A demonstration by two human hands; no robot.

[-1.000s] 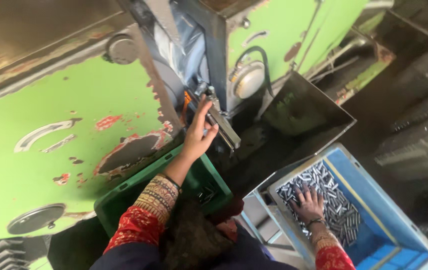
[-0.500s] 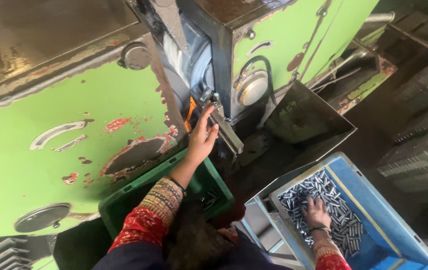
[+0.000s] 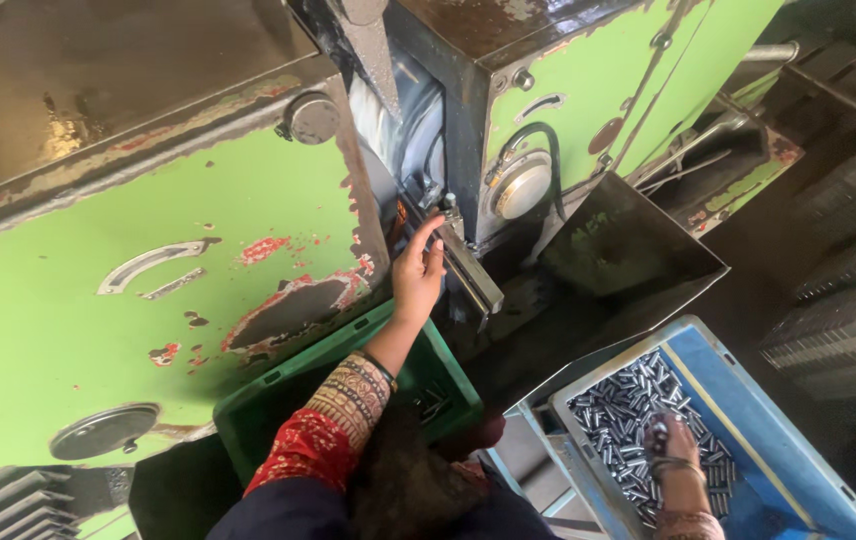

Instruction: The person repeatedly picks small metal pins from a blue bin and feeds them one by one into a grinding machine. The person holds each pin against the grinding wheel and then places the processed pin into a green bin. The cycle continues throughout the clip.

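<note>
The left hand (image 3: 418, 275) is raised against the green machine (image 3: 98, 330), its fingertips laid on the upper end of a slanted metal guide rail (image 3: 468, 270). The fingers are held narrow and nearly straight, pressed together; whether a small part is pinched between them cannot be told. The rail runs from the fingertips down toward 4 o'clock, so most of it lies just beside the hand on that side. A round grey cap (image 3: 523, 185) with a black hose is seen on the machine at 2 o'clock from the hand, and a dark metal chute (image 3: 628, 255) lies farther out at 3 o'clock.

Below the left wrist, at 6 o'clock, a green crate (image 3: 448, 385) is seen with a few small metal parts at its bottom.

The right hand (image 3: 673, 450) is sunk, fingers spread, into a heap of small silver metal cylinders (image 3: 618, 405) inside a blue crate (image 3: 748, 400). The cylinders are touched by the palm and fingers, and lie all around the hand, most thickly at 11 o'clock from it. Whether any are gripped underneath cannot be told. The blue crate is well apart from the left hand, at about 4 o'clock from it.
</note>
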